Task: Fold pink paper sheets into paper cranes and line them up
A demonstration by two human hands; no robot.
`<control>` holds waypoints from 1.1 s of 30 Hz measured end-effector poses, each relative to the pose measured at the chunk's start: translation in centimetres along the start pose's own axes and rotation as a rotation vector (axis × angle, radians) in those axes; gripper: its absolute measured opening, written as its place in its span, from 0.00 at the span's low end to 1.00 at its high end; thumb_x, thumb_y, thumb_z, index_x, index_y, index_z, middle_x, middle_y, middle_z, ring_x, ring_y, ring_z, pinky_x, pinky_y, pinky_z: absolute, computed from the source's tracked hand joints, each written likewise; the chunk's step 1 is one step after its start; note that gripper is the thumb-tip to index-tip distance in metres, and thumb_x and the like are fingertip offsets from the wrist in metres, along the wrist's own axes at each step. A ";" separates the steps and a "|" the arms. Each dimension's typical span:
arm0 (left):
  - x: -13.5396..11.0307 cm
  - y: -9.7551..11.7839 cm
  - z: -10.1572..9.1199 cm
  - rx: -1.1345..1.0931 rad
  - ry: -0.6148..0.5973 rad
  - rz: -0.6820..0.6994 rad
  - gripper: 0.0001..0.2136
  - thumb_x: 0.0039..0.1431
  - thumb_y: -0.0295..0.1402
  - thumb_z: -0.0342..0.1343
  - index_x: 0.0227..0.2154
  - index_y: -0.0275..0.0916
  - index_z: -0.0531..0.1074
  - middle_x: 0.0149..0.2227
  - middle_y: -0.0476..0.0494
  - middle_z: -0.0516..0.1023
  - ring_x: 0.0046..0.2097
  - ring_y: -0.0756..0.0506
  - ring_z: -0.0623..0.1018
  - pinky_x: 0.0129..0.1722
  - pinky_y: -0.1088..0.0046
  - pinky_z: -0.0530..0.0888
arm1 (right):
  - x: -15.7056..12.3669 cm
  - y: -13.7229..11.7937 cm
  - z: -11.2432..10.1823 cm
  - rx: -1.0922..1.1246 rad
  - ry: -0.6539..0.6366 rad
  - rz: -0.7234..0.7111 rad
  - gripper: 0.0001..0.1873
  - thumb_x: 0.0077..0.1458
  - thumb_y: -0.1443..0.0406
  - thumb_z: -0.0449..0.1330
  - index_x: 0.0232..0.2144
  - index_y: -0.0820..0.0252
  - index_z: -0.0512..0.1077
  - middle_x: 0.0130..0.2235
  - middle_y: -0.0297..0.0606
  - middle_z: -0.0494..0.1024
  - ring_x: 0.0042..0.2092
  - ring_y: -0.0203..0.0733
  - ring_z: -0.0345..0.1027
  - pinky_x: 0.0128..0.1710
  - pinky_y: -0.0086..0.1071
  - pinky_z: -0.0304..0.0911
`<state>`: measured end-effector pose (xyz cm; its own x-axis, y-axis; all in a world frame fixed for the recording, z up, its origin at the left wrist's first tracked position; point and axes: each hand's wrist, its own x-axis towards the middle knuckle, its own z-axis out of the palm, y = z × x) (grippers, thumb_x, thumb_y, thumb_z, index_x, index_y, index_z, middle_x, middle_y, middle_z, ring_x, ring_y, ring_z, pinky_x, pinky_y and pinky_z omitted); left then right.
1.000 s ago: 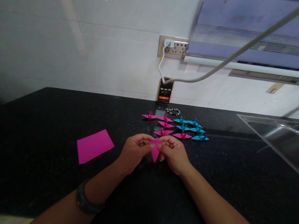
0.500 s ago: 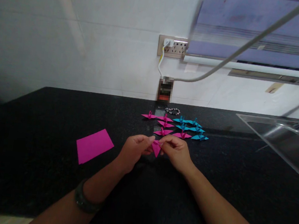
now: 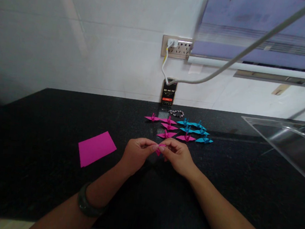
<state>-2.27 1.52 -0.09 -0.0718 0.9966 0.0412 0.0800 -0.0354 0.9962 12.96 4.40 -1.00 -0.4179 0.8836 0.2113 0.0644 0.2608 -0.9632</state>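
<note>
Fingers of the left hand [image 3: 137, 156] and right hand [image 3: 179, 158] pinch a folded pink paper [image 3: 158, 152] just in front of 5 pink cranes [image 3: 169, 127]; likely light, crisp and easily torn, it suits a soft hold at its edges.

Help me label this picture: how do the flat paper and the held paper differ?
The flat paper lies on the counter; the held paper is pinched between fingers. The flat paper shows a broad face; the held paper looks smaller and folded. Both are pink.
</note>
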 end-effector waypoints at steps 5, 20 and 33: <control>-0.1 0.1 0.1 0.014 -0.005 -0.006 0.08 0.42 0.35 0.59 0.24 0.35 0.75 0.23 0.46 0.76 0.26 0.49 0.72 0.26 0.75 0.67 | -0.1 0.2 0.3 0.037 -0.004 0.040 0.09 0.49 0.61 0.56 0.27 0.61 0.67 0.22 0.31 0.67 0.20 0.28 0.56 0.18 0.23 0.54; 0.0 0.0 0.2 -0.087 -0.039 -0.053 0.11 0.47 0.38 0.55 0.23 0.34 0.73 0.19 0.48 0.72 0.23 0.52 0.69 0.25 0.76 0.66 | -0.1 0.2 0.4 -0.076 0.079 -0.025 0.10 0.47 0.59 0.57 0.23 0.61 0.68 0.20 0.30 0.65 0.21 0.30 0.56 0.20 0.25 0.52; 0.1 -0.3 0.1 -0.171 -0.136 -0.160 0.11 0.41 0.33 0.60 0.29 0.33 0.71 0.25 0.45 0.75 0.26 0.51 0.72 0.27 0.76 0.68 | 0.2 0.6 0.4 0.140 0.180 0.049 0.11 0.48 0.58 0.57 0.30 0.60 0.71 0.22 0.30 0.68 0.20 0.30 0.58 0.20 0.26 0.55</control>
<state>-2.21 1.63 -0.36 0.0650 0.9910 -0.1173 -0.0916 0.1230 0.9882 12.52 4.60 -1.58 -0.2485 0.9521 0.1782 -0.0507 0.1710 -0.9840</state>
